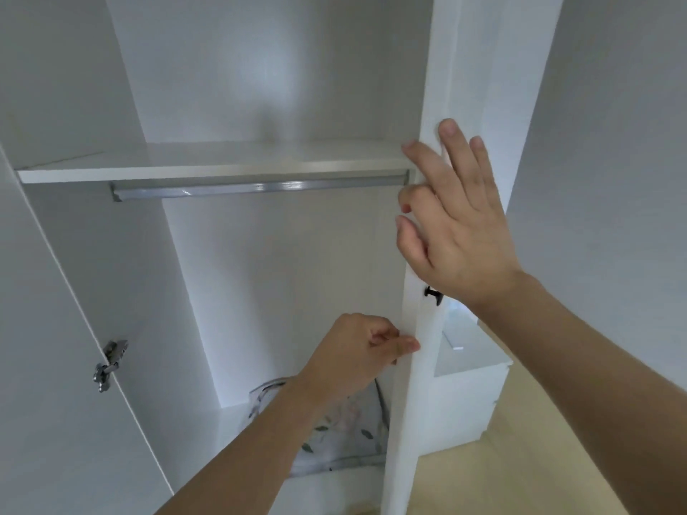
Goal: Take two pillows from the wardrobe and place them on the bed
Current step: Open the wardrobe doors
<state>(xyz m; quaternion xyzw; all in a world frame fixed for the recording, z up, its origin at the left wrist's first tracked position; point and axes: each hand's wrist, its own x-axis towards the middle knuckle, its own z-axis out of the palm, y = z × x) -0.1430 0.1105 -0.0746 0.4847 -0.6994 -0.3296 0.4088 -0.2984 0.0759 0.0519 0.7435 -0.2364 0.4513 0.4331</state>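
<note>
Head view, near first: my left hand (358, 345) pinched edge of white door (416, 384), thumb and curled fingers on it. My right hand (455, 232) lay higher, fingers straight and spread, flat against same door above small black knob (433, 294). Pillow (345, 436) sat low inside wardrobe (260, 273), behind my forearm: grey floral fabric, soft, likely light, squashy; best grabbed by bulk at both ends. Farther: smooth white shelf (223, 163), metal rail (260, 189), hinge (109, 362).

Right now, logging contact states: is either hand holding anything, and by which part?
The left hand pinches the wardrobe door by its free edge. The right hand lies on that edge higher up, fingers spread, gripping nothing.
</note>
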